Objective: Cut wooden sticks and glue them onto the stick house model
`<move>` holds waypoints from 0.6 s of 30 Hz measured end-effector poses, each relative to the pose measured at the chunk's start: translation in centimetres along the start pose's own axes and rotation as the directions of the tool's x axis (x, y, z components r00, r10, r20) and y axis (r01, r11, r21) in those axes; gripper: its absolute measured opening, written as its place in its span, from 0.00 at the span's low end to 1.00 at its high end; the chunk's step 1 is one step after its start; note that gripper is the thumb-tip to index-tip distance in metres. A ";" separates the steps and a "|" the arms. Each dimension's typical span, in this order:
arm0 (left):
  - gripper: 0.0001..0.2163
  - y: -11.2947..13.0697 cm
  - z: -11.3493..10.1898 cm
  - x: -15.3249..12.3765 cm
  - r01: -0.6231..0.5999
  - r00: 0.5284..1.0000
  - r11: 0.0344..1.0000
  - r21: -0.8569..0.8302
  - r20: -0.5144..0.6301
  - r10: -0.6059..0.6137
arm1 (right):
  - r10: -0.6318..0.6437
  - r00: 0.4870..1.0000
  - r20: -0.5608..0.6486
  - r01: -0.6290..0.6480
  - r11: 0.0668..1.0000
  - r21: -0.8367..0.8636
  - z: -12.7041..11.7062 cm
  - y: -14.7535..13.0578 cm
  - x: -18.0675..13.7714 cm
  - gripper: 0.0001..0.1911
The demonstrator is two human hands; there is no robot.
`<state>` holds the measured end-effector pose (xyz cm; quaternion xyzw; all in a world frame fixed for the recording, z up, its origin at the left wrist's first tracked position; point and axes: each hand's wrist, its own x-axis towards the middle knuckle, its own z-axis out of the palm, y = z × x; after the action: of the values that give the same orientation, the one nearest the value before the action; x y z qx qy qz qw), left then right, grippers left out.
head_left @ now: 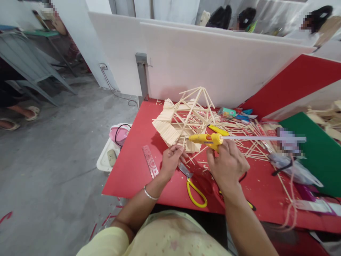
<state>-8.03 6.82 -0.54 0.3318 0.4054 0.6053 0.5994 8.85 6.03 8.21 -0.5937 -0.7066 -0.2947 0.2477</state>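
My right hand (227, 161) is wrapped round the handle of a yellow hot glue gun (205, 139). A long, clear glue stick (263, 138) juts from its back end. The gun's nozzle points left, at the lower part of a model built of thin wooden sticks (167, 133). This model has slatted panels on its left and an open, pointed frame (199, 93) on top. Close under the nozzle, my left hand (173, 158) pinches a short wooden stick (184, 141) at the model's lower edge. Scissors with yellow handles (196, 193) lie below my hands.
On the red tabletop (128, 170) lie a clear ruler (150, 161), a yellow cutter (217, 130) and many loose sticks (250, 149). Plastic bags (295, 170) and a green board (314, 142) are at right. A white panel (213, 64) stands behind. Other people are beyond it.
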 end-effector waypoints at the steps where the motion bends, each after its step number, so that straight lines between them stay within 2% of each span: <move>1: 0.14 0.0 0.0 0.0 -0.001 1.000 1.000 0.002 0.000 0.001 | -0.005 1.000 -0.003 0.005 1.000 -0.001 0.0 0.0 0.0 0.09; 18: 0.15 -0.3 0.1 0.0 0.033 0.999 0.999 0.027 -0.005 -0.033 | 0.002 1.000 -0.016 -0.002 1.000 -0.008 0.3 -0.3 0.7 0.09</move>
<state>-7.78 6.79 -0.78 0.3316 0.4204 0.5904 0.6039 8.39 6.68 8.45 -0.5930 -0.7029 -0.3020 0.2512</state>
